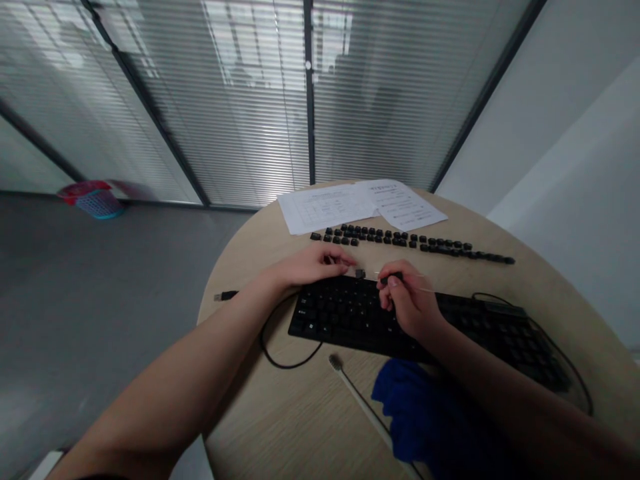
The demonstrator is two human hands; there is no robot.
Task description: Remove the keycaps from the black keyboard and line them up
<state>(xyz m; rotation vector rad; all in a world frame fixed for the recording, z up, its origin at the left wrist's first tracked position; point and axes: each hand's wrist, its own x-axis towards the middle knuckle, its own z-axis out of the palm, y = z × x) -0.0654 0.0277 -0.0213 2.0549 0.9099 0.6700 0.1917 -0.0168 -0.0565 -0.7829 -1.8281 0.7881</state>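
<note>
We are leaning over a round wooden table (285, 427), where a black keyboard (335, 320) is lying in front of us, under our hands. Our right hand (407, 297) is closing its thumb and fingers tightly on a small black tool (391, 279) with thin wires sticking out, and we are holding it over the keyboard. Our left hand (320, 261) is resting by the keyboard's top left edge with its fingers bending. We cannot tell if they are pinching anything. A little loose key (360, 273) is sitting just beside its fingertips. Behind our hands, we are seeing more black keys (395, 239) lying in rows, then some papers (330, 207). Nearer to us, a toothbrush (357, 395) is lying next to a blue cloth (415, 407).
</note>
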